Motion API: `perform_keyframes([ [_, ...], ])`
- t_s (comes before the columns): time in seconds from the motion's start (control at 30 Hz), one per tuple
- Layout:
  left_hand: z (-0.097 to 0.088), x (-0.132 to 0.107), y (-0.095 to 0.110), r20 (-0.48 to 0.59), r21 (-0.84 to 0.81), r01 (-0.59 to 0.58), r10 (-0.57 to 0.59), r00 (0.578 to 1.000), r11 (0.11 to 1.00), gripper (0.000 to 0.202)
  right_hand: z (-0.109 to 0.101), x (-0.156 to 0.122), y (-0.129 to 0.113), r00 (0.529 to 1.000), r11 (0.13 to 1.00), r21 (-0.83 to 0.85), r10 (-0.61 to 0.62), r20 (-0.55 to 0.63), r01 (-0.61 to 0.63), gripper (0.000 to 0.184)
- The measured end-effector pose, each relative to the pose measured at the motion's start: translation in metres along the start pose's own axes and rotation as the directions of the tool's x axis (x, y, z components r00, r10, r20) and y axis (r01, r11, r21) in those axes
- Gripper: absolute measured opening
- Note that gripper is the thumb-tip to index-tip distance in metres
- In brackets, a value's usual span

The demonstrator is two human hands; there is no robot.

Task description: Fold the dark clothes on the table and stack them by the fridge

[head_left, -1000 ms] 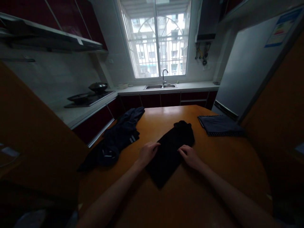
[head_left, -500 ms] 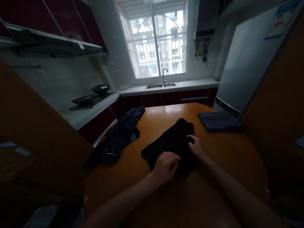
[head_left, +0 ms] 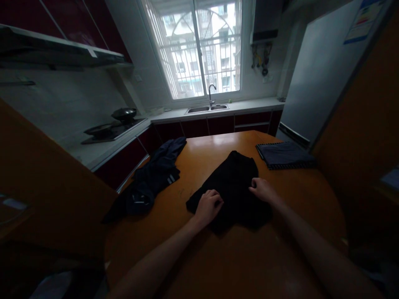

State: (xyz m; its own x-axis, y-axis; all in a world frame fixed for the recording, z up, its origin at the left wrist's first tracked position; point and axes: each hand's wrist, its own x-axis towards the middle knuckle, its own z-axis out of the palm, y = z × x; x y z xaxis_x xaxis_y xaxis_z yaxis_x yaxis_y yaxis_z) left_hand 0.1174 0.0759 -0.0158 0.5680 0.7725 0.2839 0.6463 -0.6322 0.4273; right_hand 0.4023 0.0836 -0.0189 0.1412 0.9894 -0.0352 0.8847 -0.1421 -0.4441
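A black garment (head_left: 232, 189), shaped like a pair of shorts, is spread on the wooden table in front of me. Two leg-like parts with a notch between them point toward me. My left hand (head_left: 209, 207) is over its left side, fingers curled and thumb pressed in, pinching the dark cloth. At the opposite edge my right hand (head_left: 262, 189) has thumb and fingertips closed on the fabric. Folds are hard to make out in the black cloth.
A crumpled navy garment (head_left: 152, 178) with white stripes lies along the left of the table (head_left: 215, 145). At the far right rests a folded dark grey cloth (head_left: 285, 155). Behind stand a counter with a sink (head_left: 207, 109), a stove with pans (head_left: 106, 131) and a fridge (head_left: 314, 74).
The garment's near edge has spread wider, its lower right part now reaching farther right. My hands have moved apart: the left went left, the right slightly right, its fingers closing.
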Motion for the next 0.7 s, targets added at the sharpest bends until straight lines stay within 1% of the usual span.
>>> perform_keyframes([
  [0.07, -0.001, 0.002, -0.003, -0.019, -0.045, 0.013, -0.013, 1.0, 0.999, 0.009, -0.006, 0.0, 0.0, 0.999, 1.0, -0.016, 0.024, 0.043, -0.024, 0.008],
  [0.1, -0.001, 0.003, -0.006, -0.047, -0.096, 0.046, -0.05, 0.998, 0.994, 0.01, -0.01, 0.001, 0.002, 0.998, 0.999, -0.023, 0.035, 0.057, -0.033, 0.01],
  [0.13, -0.002, 0.005, -0.012, -0.092, -0.168, 0.094, -0.111, 0.99, 0.981, 0.012, -0.014, 0.001, 0.005, 0.997, 0.998, -0.034, 0.047, 0.065, -0.045, 0.011],
  [0.17, -0.004, 0.008, -0.021, -0.157, -0.252, 0.155, -0.198, 0.967, 0.955, 0.014, -0.019, 0.002, 0.009, 0.995, 0.997, -0.047, 0.064, 0.07, -0.06, 0.013],
  [0.2, -0.008, 0.011, -0.032, -0.233, -0.335, 0.214, -0.301, 0.925, 0.917, 0.016, -0.024, 0.002, 0.014, 0.993, 0.995, -0.062, 0.082, 0.08, -0.077, 0.013],
  [0.23, -0.013, 0.014, -0.045, -0.307, -0.404, 0.263, -0.401, 0.863, 0.876, 0.017, -0.028, 0.003, 0.019, 0.99, 0.993, -0.074, 0.099, 0.098, -0.092, 0.013],
  [0.3, -0.029, 0.021, -0.078, -0.43, -0.479, 0.333, -0.548, 0.718, 0.812, 0.016, -0.037, 0.003, 0.028, 0.981, 0.99, -0.087, 0.12, 0.156, -0.107, 0.012],
  [0.33, -0.038, 0.023, -0.095, -0.47, -0.491, 0.359, -0.588, 0.659, 0.794, 0.014, -0.04, 0.003, 0.032, 0.974, 0.99, -0.088, 0.123, 0.188, -0.108, 0.011],
  [0.37, -0.048, 0.024, -0.11, -0.499, -0.493, 0.378, -0.61, 0.615, 0.784, 0.012, -0.043, 0.002, 0.034, 0.969, 0.991, -0.087, 0.122, 0.215, -0.106, 0.01],
  [0.43, -0.065, 0.024, -0.131, -0.547, -0.487, 0.399, -0.627, 0.555, 0.777, 0.004, -0.045, 0.001, 0.038, 0.962, 0.992, -0.084, 0.117, 0.245, -0.099, 0.01],
  [0.47, -0.071, 0.022, -0.135, -0.573, -0.486, 0.401, -0.63, 0.525, 0.777, 0.004, -0.045, -0.001, 0.038, 0.961, 0.991, -0.088, 0.12, 0.25, -0.101, 0.008],
  [0.5, -0.075, 0.021, -0.134, -0.599, -0.47, 0.39, -0.611, 0.518, 0.792, 0.009, -0.045, -0.002, 0.037, 0.962, 0.989, -0.101, 0.133, 0.241, -0.111, 0.007],
  [0.53, -0.076, 0.019, -0.129, -0.62, -0.428, 0.364, -0.562, 0.548, 0.827, 0.013, -0.044, -0.003, 0.036, 0.966, 0.984, -0.125, 0.151, 0.209, -0.127, 0.006],
  [0.57, -0.074, 0.016, -0.121, -0.624, -0.354, 0.32, -0.477, 0.619, 0.879, 0.016, -0.043, -0.004, 0.034, 0.974, 0.977, -0.158, 0.166, 0.151, -0.142, 0.008],
  [0.6, -0.069, 0.015, -0.109, -0.592, -0.253, 0.257, -0.359, 0.721, 0.933, 0.02, -0.042, -0.005, 0.031, 0.983, 0.969, -0.193, 0.169, 0.066, -0.154, 0.013],
  [0.63, -0.062, 0.013, -0.097, -0.518, -0.138, 0.176, -0.222, 0.826, 0.975, 0.024, -0.039, -0.006, 0.027, 0.988, 0.963, -0.219, 0.153, -0.035, -0.157, 0.019],
  [0.67, -0.054, 0.012, -0.085, -0.408, -0.026, 0.092, -0.094, 0.908, 0.995, 0.029, -0.036, -0.007, 0.022, 0.985, 0.964, -0.227, 0.11, -0.133, -0.138, 0.024],
  [0.7, -0.045, 0.012, -0.074, -0.291, 0.067, 0.03, -0.009, 0.957, 0.997, 0.036, -0.032, -0.007, 0.017, 0.977, 0.973, -0.214, 0.044, -0.208, -0.09, 0.027],
])
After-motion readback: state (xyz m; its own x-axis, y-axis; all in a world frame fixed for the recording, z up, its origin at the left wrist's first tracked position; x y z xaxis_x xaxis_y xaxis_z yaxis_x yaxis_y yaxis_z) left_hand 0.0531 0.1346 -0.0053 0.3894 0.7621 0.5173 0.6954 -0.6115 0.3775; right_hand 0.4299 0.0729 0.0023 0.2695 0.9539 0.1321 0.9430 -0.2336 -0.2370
